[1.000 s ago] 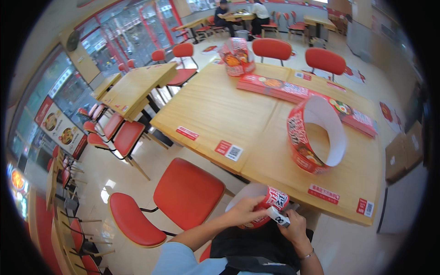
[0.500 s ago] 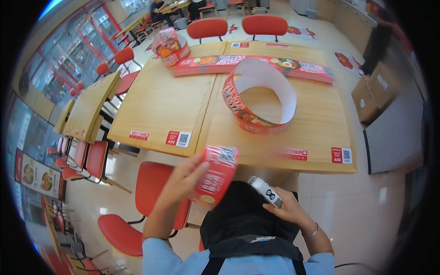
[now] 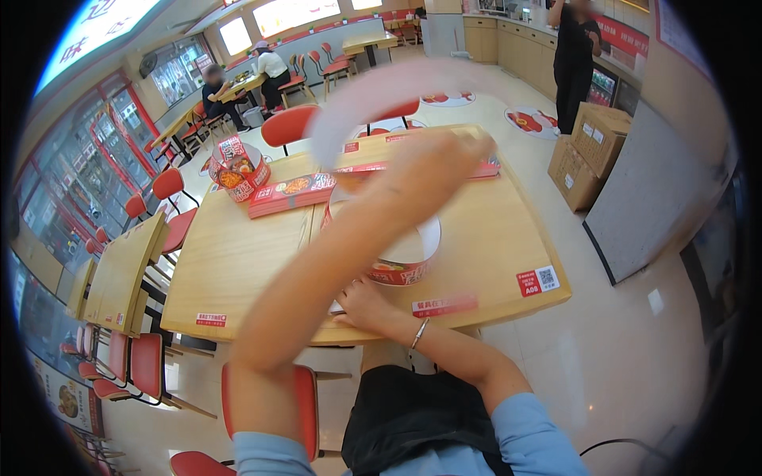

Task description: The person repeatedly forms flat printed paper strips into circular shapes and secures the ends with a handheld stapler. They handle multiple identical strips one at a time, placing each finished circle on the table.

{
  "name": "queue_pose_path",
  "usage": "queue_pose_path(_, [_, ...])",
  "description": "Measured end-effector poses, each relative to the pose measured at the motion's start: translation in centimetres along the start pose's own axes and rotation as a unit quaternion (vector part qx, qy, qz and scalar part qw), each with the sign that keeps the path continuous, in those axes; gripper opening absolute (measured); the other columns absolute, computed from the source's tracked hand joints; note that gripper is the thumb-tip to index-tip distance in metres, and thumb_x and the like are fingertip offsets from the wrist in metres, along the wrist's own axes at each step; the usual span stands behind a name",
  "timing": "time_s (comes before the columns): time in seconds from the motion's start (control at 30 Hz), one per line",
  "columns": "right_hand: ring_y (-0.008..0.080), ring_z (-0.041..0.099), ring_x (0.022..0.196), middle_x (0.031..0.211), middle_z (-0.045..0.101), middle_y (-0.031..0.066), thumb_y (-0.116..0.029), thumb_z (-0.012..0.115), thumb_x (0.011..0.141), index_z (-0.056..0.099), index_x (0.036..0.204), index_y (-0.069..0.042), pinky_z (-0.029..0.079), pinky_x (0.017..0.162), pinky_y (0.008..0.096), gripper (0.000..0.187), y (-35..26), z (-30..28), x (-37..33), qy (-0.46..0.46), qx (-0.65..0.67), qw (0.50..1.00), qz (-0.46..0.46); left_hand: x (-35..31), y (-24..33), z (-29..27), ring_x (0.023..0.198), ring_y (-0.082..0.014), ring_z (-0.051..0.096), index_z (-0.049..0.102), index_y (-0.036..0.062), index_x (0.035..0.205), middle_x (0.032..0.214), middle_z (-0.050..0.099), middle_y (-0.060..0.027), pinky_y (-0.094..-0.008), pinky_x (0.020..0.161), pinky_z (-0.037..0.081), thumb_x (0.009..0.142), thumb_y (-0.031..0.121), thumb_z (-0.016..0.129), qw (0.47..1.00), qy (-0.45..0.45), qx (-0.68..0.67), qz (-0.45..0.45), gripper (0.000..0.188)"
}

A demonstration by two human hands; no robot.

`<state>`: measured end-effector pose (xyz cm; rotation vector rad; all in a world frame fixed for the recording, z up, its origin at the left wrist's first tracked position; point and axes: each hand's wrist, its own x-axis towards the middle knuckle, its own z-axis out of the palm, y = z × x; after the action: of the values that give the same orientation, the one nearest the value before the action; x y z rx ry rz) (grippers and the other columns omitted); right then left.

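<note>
My left arm crosses in front of me, and my left hand (image 3: 456,163) is above the far right part of the table. It is smeared by motion. A pale, curved paper band (image 3: 357,103) is blurred in the air by it, apparently in its grip. Low at the table's front edge, my right hand (image 3: 369,305) is closed; a small white part of the stapler (image 3: 337,308) shows at its fingers, the rest hidden. Behind my left forearm stands a red printed paper ring (image 3: 401,274), white inside. Flat red printed strips (image 3: 290,190) lie stacked beyond it, partly covered by my arm.
Another red paper ring (image 3: 238,170) stands at the table's far left corner. Red chairs (image 3: 290,127) surround the wooden table (image 3: 222,262). Cardboard boxes (image 3: 587,155) and a grey panel (image 3: 655,198) stand at right. One person (image 3: 575,67) stands behind; others sit far off.
My left hand has swung forward and to the right with the red paper piece, now a blurred band. My right hand has moved forward-left to the table edge. The view has tilted up.
</note>
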<state>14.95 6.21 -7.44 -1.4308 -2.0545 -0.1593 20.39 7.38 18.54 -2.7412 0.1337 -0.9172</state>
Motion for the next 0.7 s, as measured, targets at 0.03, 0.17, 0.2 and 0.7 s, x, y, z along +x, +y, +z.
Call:
queue_pose_path(0.03, [0.0341, 0.054, 0.106, 0.108, 0.057, 0.0171, -0.032, 0.071, 0.078, 0.052, 0.118, 0.000, 0.037, 0.099, 0.0459, 0.054, 0.9, -0.4, -0.7, 0.055, 0.043, 0.997, -0.026, 0.9, 1.3, 3.8, 0.077, -0.0261, 0.068, 0.056, 0.0041, 0.104, 0.081, 0.064, -0.0093, -0.0409, 0.065, 0.053, 0.080, 0.007, 0.057, 0.999, -0.007, -0.030, 0.013, 0.024])
queue_pose_path(0.17, [0.0363, 0.052, 0.110, 0.116, 0.055, 0.0200, -0.010, 0.063, 0.082, 0.055, 0.112, 0.001, 0.042, 0.095, 0.0450, 0.033, -1.0, -7.7, -4.7, 0.005, 0.351, 0.935, 0.055, -0.8, 6.1, 16.5, 0.076, -0.0237, 0.064, 0.057, 0.0090, 0.101, 0.081, 0.061, -0.0070, -0.0398, 0.067, 0.050, 0.079, 0.010, 0.056, 0.992, -0.038, -0.077, 0.087, 0.022])
queue_pose_path(0.2, [0.0334, 0.054, 0.105, 0.111, 0.056, 0.0183, -0.011, 0.063, 0.082, 0.057, 0.109, 0.001, 0.045, 0.091, 0.0430, 0.030, -1.6, -7.1, -7.2, 0.013, 0.239, 0.970, -0.047, -2.4, 6.7, 19.2, 0.074, -0.0234, 0.063, 0.056, 0.0087, 0.095, 0.077, 0.058, -0.0061, -0.0396, 0.066, 0.049, 0.078, 0.011, 0.057, 0.991, -0.035, -0.088, 0.093, 0.017])
queue_pose_path(0.7, [0.0223, 0.062, 0.063, 0.079, 0.064, 0.0072, 0.000, 0.067, 0.079, 0.063, 0.091, -0.006, 0.048, 0.052, 0.0313, 0.014, 2.5, -20.7, -2.3, 0.189, 0.034, 0.981, -0.003, -16.9, 7.0, 13.2, 0.128, -0.0282, 0.045, 0.060, 0.0029, 0.115, 0.127, 0.056, -0.0140, -0.0477, 0.111, 0.032, 0.081, 0.015, 0.057, 0.984, 0.065, -0.149, 0.076, 0.036])
